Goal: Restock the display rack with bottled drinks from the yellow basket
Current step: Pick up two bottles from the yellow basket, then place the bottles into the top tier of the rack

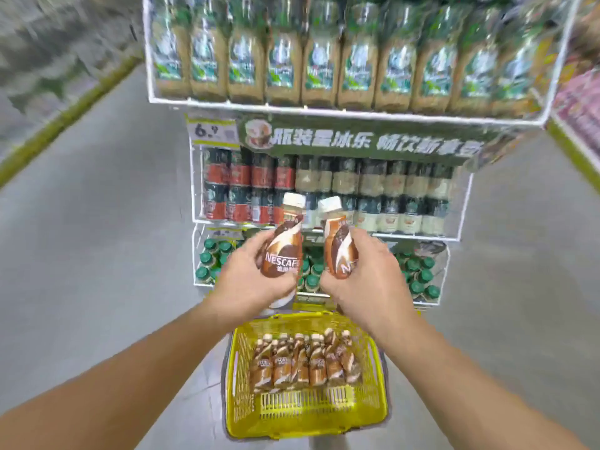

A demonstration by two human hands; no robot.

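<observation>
Probably filled plastic: moderately heavy, stiff enough to squeeze firmly, sleeved in glossy wrap and likely a little slick, so best taken round the mid-body and not by the white cap. Gripped just so at present: one coffee bottle (284, 245) wrapped round its lower body by the left hand (253, 277), a second bottle (339, 245) clasped likewise by the right hand (363, 277), caps up, slightly tilted, side by side and just apart. Held above the yellow basket (311, 427), in front of the display rack (422, 237) and its lower tiers. More spare bottles (305, 362) lying in a row inside the basket.
</observation>
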